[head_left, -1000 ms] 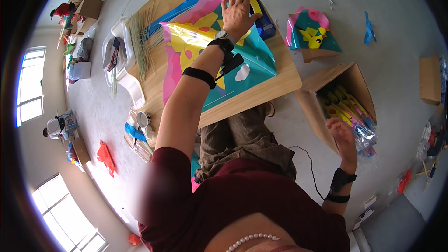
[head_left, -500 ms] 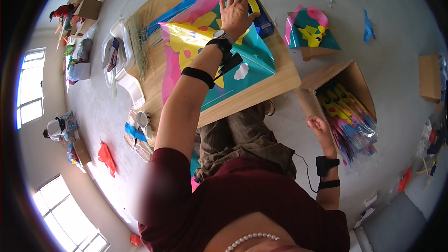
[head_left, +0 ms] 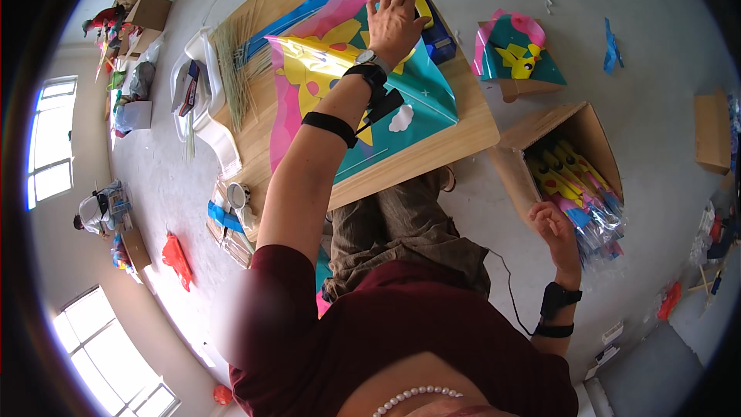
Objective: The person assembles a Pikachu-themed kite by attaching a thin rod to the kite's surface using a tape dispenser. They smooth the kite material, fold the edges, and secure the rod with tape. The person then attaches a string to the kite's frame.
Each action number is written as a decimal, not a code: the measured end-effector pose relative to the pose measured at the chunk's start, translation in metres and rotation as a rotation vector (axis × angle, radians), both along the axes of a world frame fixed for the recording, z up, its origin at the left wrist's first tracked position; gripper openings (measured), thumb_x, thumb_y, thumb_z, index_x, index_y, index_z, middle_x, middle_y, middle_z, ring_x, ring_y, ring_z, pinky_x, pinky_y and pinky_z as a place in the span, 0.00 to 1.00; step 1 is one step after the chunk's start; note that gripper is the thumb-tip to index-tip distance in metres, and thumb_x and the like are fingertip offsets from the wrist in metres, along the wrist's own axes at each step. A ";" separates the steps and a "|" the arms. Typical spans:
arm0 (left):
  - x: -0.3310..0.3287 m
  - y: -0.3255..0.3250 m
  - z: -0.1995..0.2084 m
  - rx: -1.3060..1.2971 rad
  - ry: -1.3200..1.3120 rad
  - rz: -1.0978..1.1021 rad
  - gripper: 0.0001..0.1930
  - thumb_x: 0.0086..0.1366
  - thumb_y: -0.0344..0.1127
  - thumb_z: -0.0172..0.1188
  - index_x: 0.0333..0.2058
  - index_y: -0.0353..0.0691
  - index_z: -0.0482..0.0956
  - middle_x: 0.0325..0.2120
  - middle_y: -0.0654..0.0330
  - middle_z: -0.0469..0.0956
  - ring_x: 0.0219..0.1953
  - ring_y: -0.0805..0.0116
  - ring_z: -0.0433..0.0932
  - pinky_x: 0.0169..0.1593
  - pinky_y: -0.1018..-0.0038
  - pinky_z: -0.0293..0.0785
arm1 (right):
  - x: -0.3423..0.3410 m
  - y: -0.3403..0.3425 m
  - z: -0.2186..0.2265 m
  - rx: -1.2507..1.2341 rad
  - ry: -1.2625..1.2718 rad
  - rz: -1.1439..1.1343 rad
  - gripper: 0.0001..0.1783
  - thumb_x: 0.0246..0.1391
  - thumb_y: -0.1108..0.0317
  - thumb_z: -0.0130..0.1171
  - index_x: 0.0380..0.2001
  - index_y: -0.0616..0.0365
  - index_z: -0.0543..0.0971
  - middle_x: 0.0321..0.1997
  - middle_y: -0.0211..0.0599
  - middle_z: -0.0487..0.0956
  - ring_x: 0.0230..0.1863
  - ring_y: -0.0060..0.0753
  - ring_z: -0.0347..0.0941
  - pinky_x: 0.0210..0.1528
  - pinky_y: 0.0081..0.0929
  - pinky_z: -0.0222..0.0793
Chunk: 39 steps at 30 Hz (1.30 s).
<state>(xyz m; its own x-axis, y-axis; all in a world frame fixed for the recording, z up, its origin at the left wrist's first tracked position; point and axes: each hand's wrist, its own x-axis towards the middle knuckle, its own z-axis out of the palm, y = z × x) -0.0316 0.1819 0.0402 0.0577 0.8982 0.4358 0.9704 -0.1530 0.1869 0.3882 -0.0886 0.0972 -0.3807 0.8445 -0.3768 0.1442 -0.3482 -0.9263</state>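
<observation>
A printed plastic sheet in pink, teal and yellow covers much of the wooden table in front of me. Across its far part my left hand lies with fingers stretched and thumb apart. Beside the open cardboard box on the right, my right hand hovers at its near edge, fingers loosely curled and nothing visible in them. Inside that box lie several long packages in clear wrap, yellow, pink and blue. The right palm is partly hidden.
Thin pale sticks and a white plastic tray lie at the table's left. A tape roll sits nearer me. A blue box stands at the table's far edge. Another carton holds folded printed sheets. Two people work far left.
My right hand has moved right and a little nearer me, along the box's near edge. My left hand stays on the sheet, almost unmoved.
</observation>
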 end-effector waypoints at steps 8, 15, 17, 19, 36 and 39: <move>0.001 -0.005 0.004 0.005 -0.013 0.002 0.31 0.60 0.47 0.69 0.61 0.47 0.74 0.62 0.62 0.73 0.63 0.58 0.70 0.66 0.55 0.57 | -0.002 -0.002 0.005 0.002 0.009 0.004 0.07 0.64 0.68 0.60 0.34 0.57 0.73 0.47 0.32 0.72 0.52 0.27 0.69 0.64 0.32 0.61; 0.006 -0.007 0.006 0.002 0.022 0.014 0.32 0.58 0.46 0.71 0.61 0.49 0.75 0.62 0.63 0.73 0.62 0.59 0.70 0.66 0.56 0.57 | -0.003 -0.006 0.012 0.046 0.020 0.035 0.08 0.64 0.68 0.60 0.34 0.58 0.73 0.46 0.33 0.72 0.52 0.28 0.69 0.64 0.33 0.61; 0.006 -0.008 0.004 0.010 0.024 0.007 0.32 0.57 0.45 0.71 0.61 0.49 0.75 0.62 0.63 0.72 0.62 0.58 0.70 0.65 0.56 0.57 | 0.002 -0.009 0.016 0.080 0.012 0.070 0.08 0.64 0.68 0.60 0.34 0.59 0.73 0.46 0.33 0.72 0.52 0.28 0.69 0.63 0.32 0.62; 0.005 -0.008 0.002 0.024 0.017 0.005 0.32 0.58 0.45 0.71 0.61 0.49 0.74 0.62 0.63 0.72 0.62 0.58 0.70 0.65 0.55 0.57 | 0.005 -0.012 0.011 0.049 -0.014 0.032 0.08 0.65 0.67 0.59 0.36 0.60 0.73 0.47 0.33 0.72 0.52 0.26 0.69 0.61 0.29 0.63; 0.061 -0.080 -0.056 -0.212 -1.125 0.351 0.18 0.61 0.37 0.72 0.46 0.34 0.80 0.26 0.61 0.79 0.26 0.74 0.77 0.30 0.75 0.72 | -0.009 -0.010 -0.192 -0.235 -0.148 -0.268 0.09 0.66 0.64 0.60 0.41 0.60 0.79 0.37 0.27 0.81 0.40 0.19 0.78 0.45 0.22 0.74; 0.086 -0.082 -0.055 -0.282 -1.331 0.340 0.15 0.60 0.39 0.74 0.38 0.32 0.85 0.23 0.68 0.76 0.21 0.79 0.69 0.25 0.76 0.65 | -0.008 -0.011 -0.205 -0.262 -0.136 -0.286 0.10 0.66 0.64 0.60 0.41 0.60 0.79 0.38 0.28 0.81 0.41 0.22 0.79 0.45 0.24 0.74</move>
<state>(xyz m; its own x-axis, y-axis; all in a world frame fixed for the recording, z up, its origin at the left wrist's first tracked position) 0.0542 0.1001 -0.0151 -0.4858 0.8500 -0.2038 0.0254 0.2468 0.9687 0.3800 -0.0994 -0.1077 -0.0765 0.7779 -0.6238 0.1228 -0.6135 -0.7801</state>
